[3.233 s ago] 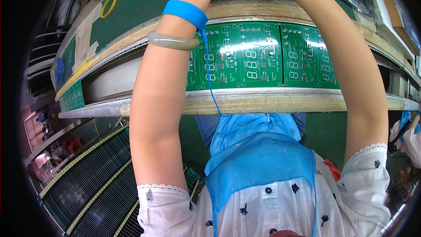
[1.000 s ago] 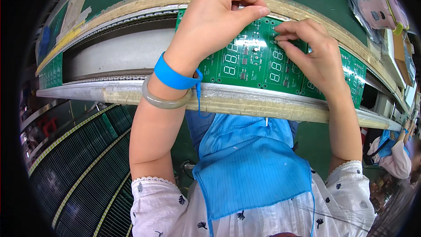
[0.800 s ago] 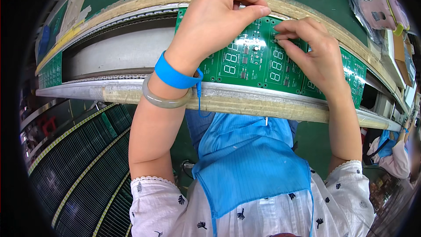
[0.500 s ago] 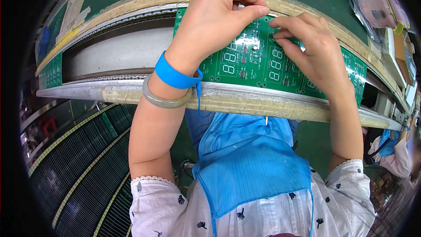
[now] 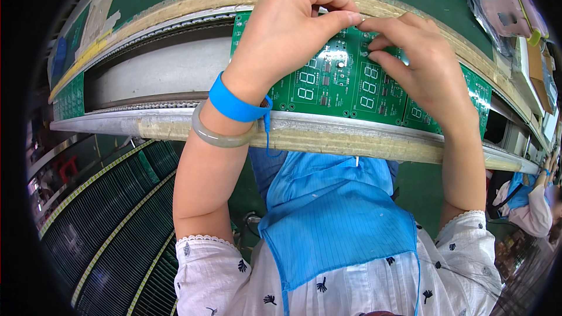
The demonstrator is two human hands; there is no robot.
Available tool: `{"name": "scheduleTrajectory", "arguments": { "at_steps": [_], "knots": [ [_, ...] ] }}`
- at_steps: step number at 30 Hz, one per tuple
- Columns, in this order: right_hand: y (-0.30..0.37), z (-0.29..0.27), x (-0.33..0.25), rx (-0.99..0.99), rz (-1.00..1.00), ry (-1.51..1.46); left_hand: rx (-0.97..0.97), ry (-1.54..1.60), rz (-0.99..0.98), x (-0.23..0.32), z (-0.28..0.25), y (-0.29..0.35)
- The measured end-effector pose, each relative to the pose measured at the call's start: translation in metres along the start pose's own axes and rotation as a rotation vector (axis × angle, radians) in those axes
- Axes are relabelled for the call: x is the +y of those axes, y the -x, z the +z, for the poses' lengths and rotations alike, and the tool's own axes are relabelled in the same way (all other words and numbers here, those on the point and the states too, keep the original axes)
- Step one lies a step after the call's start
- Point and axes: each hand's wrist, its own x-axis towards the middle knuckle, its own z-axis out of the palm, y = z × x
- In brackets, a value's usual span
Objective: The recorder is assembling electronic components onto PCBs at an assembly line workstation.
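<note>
A green circuit board [image 5: 336, 85] with white numeral-display outlines lies across the conveyor rails in front of me. My left hand [image 5: 287, 32] rests over its far edge with the fingers curled and the thumb stretched to the right. My right hand [image 5: 424, 67] hovers over the board's right part, its forefinger tip touching the left thumb tip near the far edge. Its other fingers bend down onto the board. Anything pinched between the fingertips is too small to see. My left wrist carries a blue strap [image 5: 234, 103] and a pale bangle [image 5: 218, 134].
More green boards sit on the line at the right [image 5: 477, 90] and far left [image 5: 69, 100]. A tape-wrapped rail [image 5: 351, 140] runs along the near side. Pink items and bags [image 5: 506, 14] lie at the upper right. Another person's arm [image 5: 530, 208] shows at the right edge.
My right hand has slid up the board toward its far edge until its forefinger met my left thumb. The left hand and the board have stayed in place.
</note>
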Motion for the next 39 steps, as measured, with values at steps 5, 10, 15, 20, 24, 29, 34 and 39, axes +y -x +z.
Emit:
{"name": "scheduleTrajectory", "arguments": {
  "at_steps": [5, 10, 15, 20, 24, 29, 34, 39],
  "knots": [
    [0.007, -0.009, 0.009, 0.078, 0.156, -0.105, 0.038, -0.088, 0.029, 0.001, 0.000, 0.002],
    [0.011, -0.011, 0.011, 0.146, 0.310, -0.191, 0.019, -0.162, 0.114, 0.000, 0.006, 0.003],
    [0.013, -0.010, 0.013, 0.190, 0.319, -0.183, 0.039, -0.212, 0.208, -0.004, 0.018, 0.003],
    [0.015, -0.010, 0.018, 0.212, 0.289, -0.191, 0.006, -0.467, 0.292, -0.004, 0.022, 0.003],
    [0.019, -0.008, 0.024, 0.226, 0.290, -0.249, -0.007, -0.438, 0.255, -0.001, 0.025, 0.003],
    [0.008, 0.019, 0.051, 0.497, -0.051, -0.494, -0.021, -0.497, 0.253, 0.002, 0.026, 0.003],
    [0.004, 0.029, 0.057, 0.775, -0.399, -0.717, -0.022, -0.510, 0.271, 0.003, 0.025, 0.004],
    [0.011, 0.025, 0.056, 0.725, -0.341, -0.639, -0.003, -0.439, 0.234, 0.003, 0.030, 0.003]
  ]
}}
